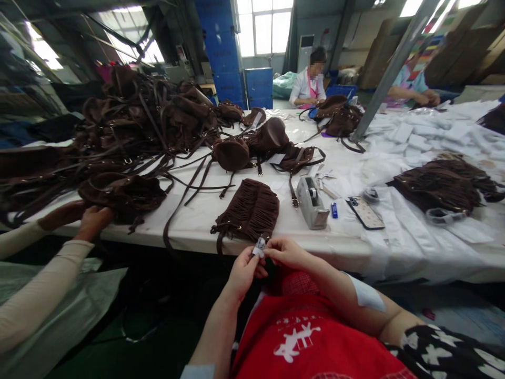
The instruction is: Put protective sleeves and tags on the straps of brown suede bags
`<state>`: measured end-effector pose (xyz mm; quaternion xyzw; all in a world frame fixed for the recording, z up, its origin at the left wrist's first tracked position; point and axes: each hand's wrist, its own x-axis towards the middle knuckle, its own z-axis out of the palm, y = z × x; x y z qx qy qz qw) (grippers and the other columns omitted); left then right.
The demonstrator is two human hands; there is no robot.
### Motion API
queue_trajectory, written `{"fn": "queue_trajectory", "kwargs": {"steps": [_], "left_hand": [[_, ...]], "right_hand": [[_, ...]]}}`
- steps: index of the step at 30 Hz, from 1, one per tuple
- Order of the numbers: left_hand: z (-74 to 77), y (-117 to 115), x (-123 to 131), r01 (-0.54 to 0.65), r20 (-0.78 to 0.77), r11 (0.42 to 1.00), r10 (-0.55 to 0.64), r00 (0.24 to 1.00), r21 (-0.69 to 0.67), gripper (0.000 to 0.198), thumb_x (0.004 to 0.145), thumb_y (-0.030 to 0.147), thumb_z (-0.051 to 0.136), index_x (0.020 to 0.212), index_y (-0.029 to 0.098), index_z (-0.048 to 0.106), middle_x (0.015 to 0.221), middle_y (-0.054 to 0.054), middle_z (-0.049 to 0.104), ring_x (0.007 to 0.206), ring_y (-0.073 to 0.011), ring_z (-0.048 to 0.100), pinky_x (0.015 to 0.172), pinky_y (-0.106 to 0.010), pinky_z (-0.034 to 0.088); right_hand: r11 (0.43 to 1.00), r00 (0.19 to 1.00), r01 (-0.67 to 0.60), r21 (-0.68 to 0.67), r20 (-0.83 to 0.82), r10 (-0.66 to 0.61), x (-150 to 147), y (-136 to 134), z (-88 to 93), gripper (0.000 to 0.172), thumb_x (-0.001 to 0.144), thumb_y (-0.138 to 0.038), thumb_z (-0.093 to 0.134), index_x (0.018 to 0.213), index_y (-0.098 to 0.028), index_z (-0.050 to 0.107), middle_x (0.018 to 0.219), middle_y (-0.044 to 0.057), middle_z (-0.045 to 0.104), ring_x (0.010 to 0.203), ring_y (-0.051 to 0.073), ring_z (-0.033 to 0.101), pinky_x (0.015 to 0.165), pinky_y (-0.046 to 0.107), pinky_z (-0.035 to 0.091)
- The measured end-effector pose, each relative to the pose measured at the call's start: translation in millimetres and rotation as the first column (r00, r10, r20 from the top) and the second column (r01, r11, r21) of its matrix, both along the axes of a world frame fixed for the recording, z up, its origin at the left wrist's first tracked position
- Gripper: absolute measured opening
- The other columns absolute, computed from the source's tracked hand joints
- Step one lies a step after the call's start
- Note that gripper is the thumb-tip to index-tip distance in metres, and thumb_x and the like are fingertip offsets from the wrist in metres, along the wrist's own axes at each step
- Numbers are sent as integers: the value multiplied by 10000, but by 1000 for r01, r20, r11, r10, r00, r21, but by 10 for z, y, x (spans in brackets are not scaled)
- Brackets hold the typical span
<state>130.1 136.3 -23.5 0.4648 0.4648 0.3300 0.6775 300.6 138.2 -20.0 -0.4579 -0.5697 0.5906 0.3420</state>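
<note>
bright multi-paned windows [265, 26] are lighting a workshop where a long desk [339, 243] covered in white sheeting is carrying heaps of goods. at the far left, a co-worker's cream-sleeved arms [47, 295] are reaching to a slouchy dark brown bag [122, 192], and behind it a tall pile of dark brown soft bags [130, 123] with trailing straps is rising. further right, a dark brown fringed suede-looking bag [252, 208] is lying near the desk's front edge, straight ahead of the person.

at that bag's near edge, the left grip [243, 268] is closing thumb against fingers on a small translucent and white piece [259, 247], holding it just off the desk edge; the right grip [290, 253] is pinching at the piece's right side, its fingertips almost together. whether the piece is joined to the bag, i cannot tell. the step in hand seems to be working this small piece; the next move is probably calling for a steady left hold while the right fingertips are doing the fine work.

beyond the right grip, a grey tape dispenser [313, 205] is standing, then a small blue stick-like item [334, 210] and a pale patterned phone [366, 213] are lying. at the far right, another dark brown fringed bag [442, 184] is resting on white sheeting.
</note>
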Motion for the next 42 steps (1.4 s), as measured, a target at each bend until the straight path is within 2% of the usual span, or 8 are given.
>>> {"fn": "queue_trajectory", "kwargs": {"steps": [10, 16, 23, 29, 32, 35, 37, 42], "left_hand": [[-65, 27, 16, -6, -29, 1000, 6, 1000, 11, 451, 683, 494, 680, 958, 158, 559, 639, 30, 604, 427, -112, 606, 399, -177, 401], [-104, 22, 27, -80, -49, 997, 81, 996, 18, 431, 772, 597, 550, 851, 173, 530, 594, 45, 581, 377, -97, 573, 352, -170, 392], [-99, -64, 136, -124, -94, 990, 130, 987, 60, 488, 811, 664, 422, 843, 183, 502, 529, 58, 566, 292, -76, 499, 282, -144, 312], [-214, -79, 165, -81, -137, 991, 95, 986, 105, 508, 823, 659, 410, 942, 175, 505, 491, 59, 558, 271, -95, 490, 257, -155, 297], [-255, -72, 120, -47, -140, 994, 60, 988, 96, 472, 845, 599, 428, 998, 162, 519, 607, 15, 627, 310, -91, 525, 281, -155, 317], [-299, -78, -5, -13, -205, 984, 50, 977, 177, 440, 851, 533, 464, 1054, 160, 578, 854, -64, 683, 405, -83, 583, 314, -156, 344], [-347, -68, -144, -66, -282, 955, 151, 947, 290, 435, 834, 516, 501, 1053, 161, 623, 972, -101, 678, 477, -99, 613, 343, -177, 397], [-387, 64, -569, -283, -378, 883, 425, 823, 376, 472, 823, 531, 500, 982, 110, 641, 701, -73, 661, 558, -179, 641, 425, -255, 496]], "right_hand": [[1000, 982, 8, -23, 187, -3, -8, 60, -183, 372, 778, -490, 631, 638, -153, 557, 473, -35, 525, 400, 70, 435, 392, 184, 302], [987, 999, -31, -157, 13, 33, -5, 2, -181, 375, 743, -518, 637, 810, -150, 605, 610, -16, 617, 496, 84, 548, 481, 192, 434], [981, 999, 39, -190, -18, -44, -83, 58, -360, 386, 699, -524, 641, 712, -139, 604, 565, -8, 622, 431, 75, 523, 433, 182, 396], [981, 987, 65, -181, 159, -36, -160, 81, -478, 446, 764, -551, 556, 578, -146, 568, 495, 7, 591, 359, 74, 468, 363, 183, 329], [989, 970, 46, -140, 244, -11, -101, 64, -472, 405, 820, -483, 509, 623, -142, 601, 508, 10, 596, 374, 84, 478, 378, 190, 344], [999, 924, 53, -3, 379, -48, 40, 38, -387, 264, 819, -351, 528, 764, -140, 676, 581, 18, 638, 450, 102, 525, 435, 202, 376], [982, 883, 85, 168, 445, -153, 153, 24, -242, 204, 800, -289, 554, 837, -149, 698, 677, 31, 677, 554, 120, 569, 512, 217, 412], [869, 872, 155, 470, 348, -344, 487, 10, 578, 287, 849, -380, 560, 961, -143, 679, 737, 37, 673, 611, 126, 572, 561, 237, 450]]}}
